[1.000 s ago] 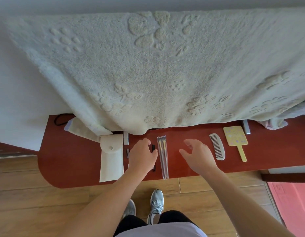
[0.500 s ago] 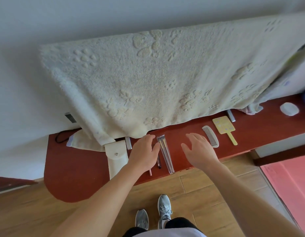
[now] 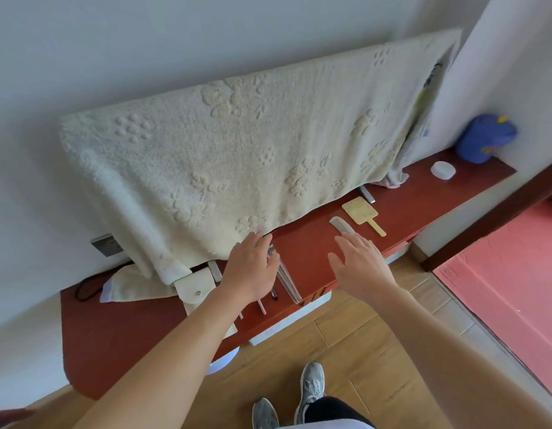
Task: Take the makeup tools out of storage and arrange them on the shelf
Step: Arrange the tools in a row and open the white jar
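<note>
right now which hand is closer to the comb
Right. The right hand is open with its fingertips at the near end of the comb; the left hand lies well off to the left, over the thin tools beside the clear brush packet.

A long red-brown shelf [image 3: 120, 335] runs along the wall. At its left end lies a looped black cord [image 3: 82, 289], then a folded cream cloth [image 3: 135, 286] and a cream snap pouch [image 3: 195, 289] that overhangs the front edge. Near the middle, two slim pencils [image 3: 274, 294] lie beside a clear sleeve of brushes [image 3: 288, 281], all pointing front to back. Further right are a grey comb [image 3: 341, 226] and a yellow hand mirror [image 3: 359, 210], close together. A white round case [image 3: 443, 170] and a blue fabric bundle [image 3: 485, 137] sit at the far right end.
</note>
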`<state>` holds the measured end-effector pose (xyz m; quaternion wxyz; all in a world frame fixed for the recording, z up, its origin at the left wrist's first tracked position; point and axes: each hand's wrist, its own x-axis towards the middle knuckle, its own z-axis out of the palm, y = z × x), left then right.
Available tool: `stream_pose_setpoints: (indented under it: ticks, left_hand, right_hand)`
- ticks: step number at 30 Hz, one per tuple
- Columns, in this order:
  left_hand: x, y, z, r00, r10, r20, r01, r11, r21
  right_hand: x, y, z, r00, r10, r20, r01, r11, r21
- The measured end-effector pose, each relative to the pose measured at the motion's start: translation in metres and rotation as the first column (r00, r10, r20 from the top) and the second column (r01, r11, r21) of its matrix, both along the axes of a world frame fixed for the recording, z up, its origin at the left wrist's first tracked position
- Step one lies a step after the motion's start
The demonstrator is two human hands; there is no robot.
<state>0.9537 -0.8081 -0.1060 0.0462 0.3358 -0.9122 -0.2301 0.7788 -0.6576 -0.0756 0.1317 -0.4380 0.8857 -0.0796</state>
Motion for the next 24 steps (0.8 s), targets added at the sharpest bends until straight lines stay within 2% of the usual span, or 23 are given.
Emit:
stream_pose_setpoints:
  ticks: [10,24]
  left_hand:
    - [-0.033,0.028,0.029,0.993,-0.103,0.049,0.102,0.995,0.017]
    - [-0.15,0.129,0.059,0.974,-0.216,0.06,0.221,0.97,-0.096]
  right_hand:
    - [-0.007,0.051,0.034,0.994,-0.093,-0.059,0.092,0.996,-0.02]
    - [-0.112,0.167,0.046,0.976,-0.175,-0.126,0.163,0.981,-0.102]
